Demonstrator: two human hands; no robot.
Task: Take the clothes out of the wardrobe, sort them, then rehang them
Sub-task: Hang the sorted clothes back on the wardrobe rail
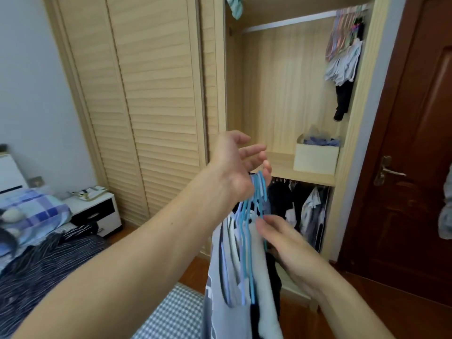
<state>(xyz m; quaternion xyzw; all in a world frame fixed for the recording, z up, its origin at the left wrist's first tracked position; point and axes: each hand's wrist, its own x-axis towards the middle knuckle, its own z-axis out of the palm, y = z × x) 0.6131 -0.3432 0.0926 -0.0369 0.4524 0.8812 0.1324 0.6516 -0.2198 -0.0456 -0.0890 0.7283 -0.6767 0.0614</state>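
My left hand point(238, 162) is raised in front of the open wardrobe point(281, 94), and the hooks of several blue hangers point(259, 189) hang over its curled lower fingers. From those hangers droop several garments point(230, 277) in grey, white and dark cloth. My right hand point(283, 238) reaches in from the lower right and pinches the rightmost hanger just below the hooks. The upper rail point(288, 20) is bare along most of its length, with a few clothes on hangers point(344, 57) bunched at its right end.
A cream box of folded cloth point(316, 155) stands on the wardrobe shelf. Dark and white clothes point(300, 206) hang on the lower rail. A bed with striped bedding point(44, 260) and a nightstand point(97, 211) lie left. A brown door point(411, 155) stands right.
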